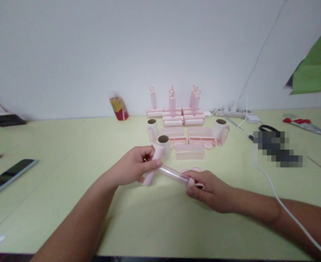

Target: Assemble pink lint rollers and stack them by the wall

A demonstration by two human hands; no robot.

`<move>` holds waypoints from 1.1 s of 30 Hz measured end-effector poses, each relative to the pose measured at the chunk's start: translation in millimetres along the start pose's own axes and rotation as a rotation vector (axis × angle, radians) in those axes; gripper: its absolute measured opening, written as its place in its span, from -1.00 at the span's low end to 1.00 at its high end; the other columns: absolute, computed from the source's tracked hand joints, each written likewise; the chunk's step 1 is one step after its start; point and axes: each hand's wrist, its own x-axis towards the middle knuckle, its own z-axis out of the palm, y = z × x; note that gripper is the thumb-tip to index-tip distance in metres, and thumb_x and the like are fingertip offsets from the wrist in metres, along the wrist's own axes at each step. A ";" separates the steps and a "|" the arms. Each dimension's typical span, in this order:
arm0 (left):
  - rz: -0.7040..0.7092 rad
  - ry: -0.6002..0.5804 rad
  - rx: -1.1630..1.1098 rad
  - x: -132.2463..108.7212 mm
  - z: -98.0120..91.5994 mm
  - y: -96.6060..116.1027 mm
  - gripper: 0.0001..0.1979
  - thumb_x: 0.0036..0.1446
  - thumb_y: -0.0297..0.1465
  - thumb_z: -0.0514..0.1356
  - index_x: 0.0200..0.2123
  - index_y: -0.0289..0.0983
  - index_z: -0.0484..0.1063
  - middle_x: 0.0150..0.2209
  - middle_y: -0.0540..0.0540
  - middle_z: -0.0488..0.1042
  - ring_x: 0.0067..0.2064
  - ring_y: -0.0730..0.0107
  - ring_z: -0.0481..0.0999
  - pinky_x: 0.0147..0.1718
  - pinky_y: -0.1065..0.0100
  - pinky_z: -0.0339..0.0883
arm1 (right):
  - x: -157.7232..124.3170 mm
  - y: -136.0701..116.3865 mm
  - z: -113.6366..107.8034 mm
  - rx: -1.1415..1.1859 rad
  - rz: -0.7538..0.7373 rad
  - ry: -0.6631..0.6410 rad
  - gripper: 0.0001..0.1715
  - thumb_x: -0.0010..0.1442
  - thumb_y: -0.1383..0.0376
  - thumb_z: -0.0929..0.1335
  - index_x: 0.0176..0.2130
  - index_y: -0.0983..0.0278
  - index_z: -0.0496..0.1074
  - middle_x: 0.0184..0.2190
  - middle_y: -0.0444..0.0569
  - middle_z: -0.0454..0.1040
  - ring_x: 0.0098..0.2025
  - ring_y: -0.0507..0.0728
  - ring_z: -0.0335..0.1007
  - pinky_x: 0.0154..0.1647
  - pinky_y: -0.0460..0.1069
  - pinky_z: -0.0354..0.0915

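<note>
Gripping a pale pink lint roller, left hand clasping its head, right hand closed on its translucent handle

Place: small assembly workbench
Evidence: pink roller parts in rows (many alike), scissors, power strip on pale table

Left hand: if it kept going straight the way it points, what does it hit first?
Probably the white paper roll standing just beyond the left hand, which grips the pink roller piece. Depth is hard to judge from this view.
</note>
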 end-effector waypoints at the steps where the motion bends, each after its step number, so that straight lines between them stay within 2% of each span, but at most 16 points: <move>1: -0.001 0.036 -0.030 1.3 1.9 0.6 -0.64 0.10 -0.13 0.28 -0.42 -0.27 0.26 -0.53 0.10 0.21 -0.59 0.56 0.26 -0.68 0.52 0.18 | -0.2 2.1 -0.3 0.077 0.023 0.012 -0.63 0.33 0.05 0.28 -0.21 0.30 0.42 -0.43 -0.10 0.38 -0.42 0.03 0.25 -0.41 -0.08 0.19; 3: 0.047 0.099 -0.126 2.3 2.4 2.3 -0.64 0.13 -0.13 0.26 -0.40 -0.28 0.27 -0.53 0.09 0.24 -0.57 0.58 0.27 -0.66 0.54 0.18 | -1.7 7.7 -0.7 0.264 0.059 0.026 -0.59 0.33 0.02 0.28 -0.21 0.32 0.42 -0.47 -0.12 0.36 -0.47 0.00 0.22 -0.48 -0.10 0.15; 5: 0.093 0.098 -0.241 1.4 0.3 3.8 -0.67 0.15 -0.13 0.25 -0.31 -0.29 0.30 -0.47 0.04 0.34 -0.52 0.56 0.33 -0.60 0.55 0.21 | -3.3 13.9 -1.2 0.429 0.082 0.037 -0.57 0.32 0.00 0.29 -0.14 0.33 0.40 -0.49 -0.13 0.36 -0.53 -0.02 0.19 -0.54 -0.12 0.10; 7: 0.063 -0.026 -0.345 -0.6 -1.4 3.8 -0.63 0.17 -0.11 0.24 -0.17 -0.28 0.31 -0.40 -0.05 0.45 -0.48 0.50 0.41 -0.58 0.53 0.21 | -3.7 19.2 -2.0 0.527 0.087 0.028 -0.53 0.30 -0.01 0.31 -0.07 0.34 0.38 -0.50 -0.14 0.37 -0.55 -0.04 0.16 -0.57 -0.12 0.06; 10: -0.004 -0.319 -0.485 -3.2 2.0 0.5 -0.53 0.18 -0.07 0.22 0.00 -0.26 0.27 -0.36 -0.15 0.52 -0.44 0.30 0.54 -0.53 0.41 0.31 | -1.2 24.3 -4.3 0.564 0.099 -0.013 -0.50 0.26 0.01 0.36 -0.02 0.35 0.38 -0.49 -0.16 0.32 -0.53 -0.04 0.14 -0.55 -0.12 0.06; 13: 0.021 -0.497 -0.561 -3.7 12.0 -3.3 -0.55 0.20 -0.12 0.21 0.03 -0.27 0.29 -0.34 -0.15 0.53 -0.37 0.20 0.59 -0.39 0.26 0.41 | 1.7 24.9 -6.4 0.404 0.086 -0.029 -0.60 0.24 0.07 0.38 -0.09 0.33 0.43 -0.45 -0.16 0.29 -0.47 -0.02 0.14 -0.49 -0.11 0.09; 17: 0.013 -0.603 -0.497 -1.7 25.3 -6.3 -0.64 0.27 -0.17 0.16 0.02 -0.26 0.32 -0.27 -0.17 0.54 -0.34 0.32 0.57 -0.38 0.35 0.38 | 0.7 18.4 -5.8 -0.010 -0.033 0.017 -0.74 0.24 0.16 0.37 -0.15 0.28 0.45 -0.48 -0.19 0.30 -0.48 -0.01 0.13 -0.45 -0.10 0.10; 20: 0.014 -0.686 -0.489 0.4 30.0 -9.8 -0.64 0.29 -0.16 0.13 0.04 -0.25 0.31 -0.27 -0.14 0.53 -0.40 0.40 0.54 -0.43 0.41 0.34 | -1.9 11.1 -4.4 -0.159 -0.057 0.000 -0.74 0.25 0.14 0.36 -0.17 0.27 0.43 -0.50 -0.20 0.29 -0.50 -0.01 0.13 -0.45 -0.10 0.10; 22: 0.018 -0.686 -0.508 1.6 31.6 -12.4 -0.65 0.28 -0.16 0.15 0.02 -0.24 0.31 -0.30 -0.11 0.51 -0.43 0.42 0.51 -0.46 0.42 0.32 | -2.8 7.2 -4.4 -0.217 -0.054 -0.019 -0.74 0.28 0.11 0.33 -0.22 0.27 0.40 -0.49 -0.19 0.30 -0.48 0.00 0.15 -0.42 -0.09 0.11; 27: 0.099 -0.584 -0.538 3.3 36.9 -12.5 -0.70 0.26 -0.15 0.17 -0.15 -0.27 0.34 -0.45 -0.01 0.40 -0.47 0.49 0.37 -0.44 0.43 0.26 | -2.5 1.3 -6.1 -0.299 -0.044 0.019 -0.70 0.32 0.09 0.28 -0.26 0.27 0.36 -0.41 -0.11 0.37 -0.39 0.05 0.22 -0.33 -0.06 0.15; 33: 0.156 -0.478 -0.469 3.3 41.1 -4.8 -0.66 0.27 -0.10 0.13 -0.27 -0.29 0.33 -0.52 0.00 0.36 -0.51 0.50 0.30 -0.49 0.43 0.15 | -2.9 -3.7 -7.4 -0.331 -0.033 0.048 -0.68 0.34 0.09 0.26 -0.33 0.26 0.29 -0.46 -0.14 0.32 -0.43 0.04 0.20 -0.38 -0.07 0.12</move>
